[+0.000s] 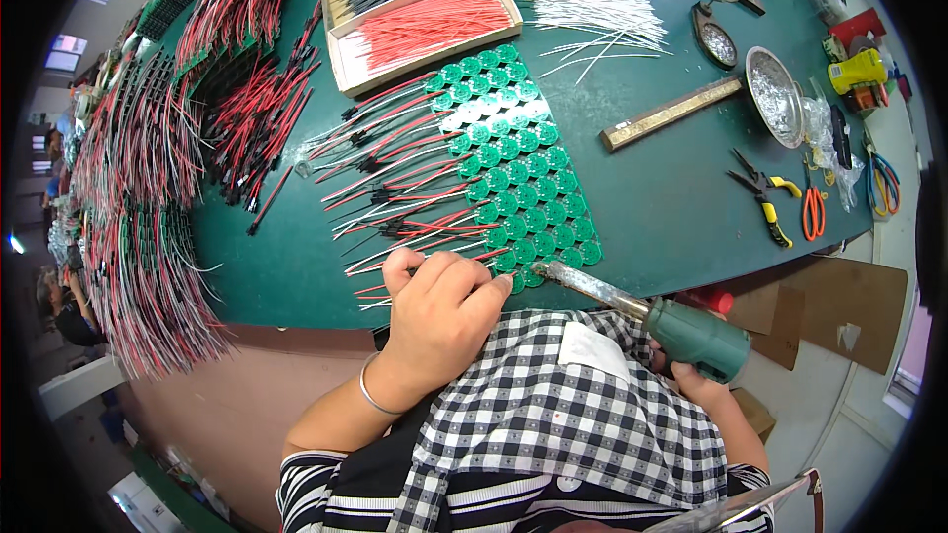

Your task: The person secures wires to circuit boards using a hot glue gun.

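Note:
A green panel of round circuit boards (538,173) lies on the table in front of me. Red, white and black wires (410,173) stick out from its left edge. My left hand (439,306) is at the panel's near left corner, thumb and forefinger pinched on a thin wire that they mostly cover. My right hand (701,385) is wrapped round the green handle of a large soldering iron (696,336); the handle hides most of its fingers. The iron's metal tip touches or hovers just over the near row of boards; I cannot tell which.
Beyond the panel stands a cardboard box (341,64) of red and black wires, with loose white wires (597,15) beside it. Wired panels (138,207) are heaped at the left. To the right are a wooden bar (671,115), metal dish (775,99), pliers (765,197) and red-handled scissors (813,212).

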A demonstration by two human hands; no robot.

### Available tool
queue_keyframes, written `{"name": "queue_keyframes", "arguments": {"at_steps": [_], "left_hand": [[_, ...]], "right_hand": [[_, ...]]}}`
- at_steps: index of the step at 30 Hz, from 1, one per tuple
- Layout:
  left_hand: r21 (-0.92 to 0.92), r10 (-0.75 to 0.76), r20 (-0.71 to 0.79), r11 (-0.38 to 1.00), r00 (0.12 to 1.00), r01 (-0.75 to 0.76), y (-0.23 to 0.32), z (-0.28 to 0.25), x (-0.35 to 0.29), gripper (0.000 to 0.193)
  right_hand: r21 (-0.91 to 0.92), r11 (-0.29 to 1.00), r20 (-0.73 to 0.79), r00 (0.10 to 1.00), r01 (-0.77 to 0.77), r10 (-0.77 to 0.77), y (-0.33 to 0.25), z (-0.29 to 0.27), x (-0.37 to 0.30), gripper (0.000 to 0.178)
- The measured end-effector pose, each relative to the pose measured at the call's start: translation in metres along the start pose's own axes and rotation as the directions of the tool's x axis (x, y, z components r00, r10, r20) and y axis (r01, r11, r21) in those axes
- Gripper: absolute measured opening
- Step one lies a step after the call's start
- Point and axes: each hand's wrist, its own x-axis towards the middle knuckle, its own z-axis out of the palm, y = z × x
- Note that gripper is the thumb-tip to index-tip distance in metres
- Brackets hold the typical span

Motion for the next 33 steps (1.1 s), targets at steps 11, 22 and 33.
{"name": "queue_keyframes", "arguments": {"at_steps": [11,22,33], "left_hand": [[-0.059,-0.019,0.029,0.998,0.999,0.020,-0.004,-0.002,0.002,0.020],[-0.068,-0.026,0.057,0.997,0.998,0.029,-0.006,-0.003,0.004,0.019],[-0.041,-0.092,0.037,0.995,0.995,0.093,-0.001,0.003,0.006,0.015]], "right_hand": [[0.030,0.999,0.054,0.998,-0.015,0.013,-0.010,0.004,0.011,0.030],[0.233,0.969,-0.079,0.995,0.085,-0.068,-0.029,0.006,0.020,0.028],[0.423,0.906,-0.043,0.998,-0.020,0.042,-0.027,0.007,0.017,0.030]]}}
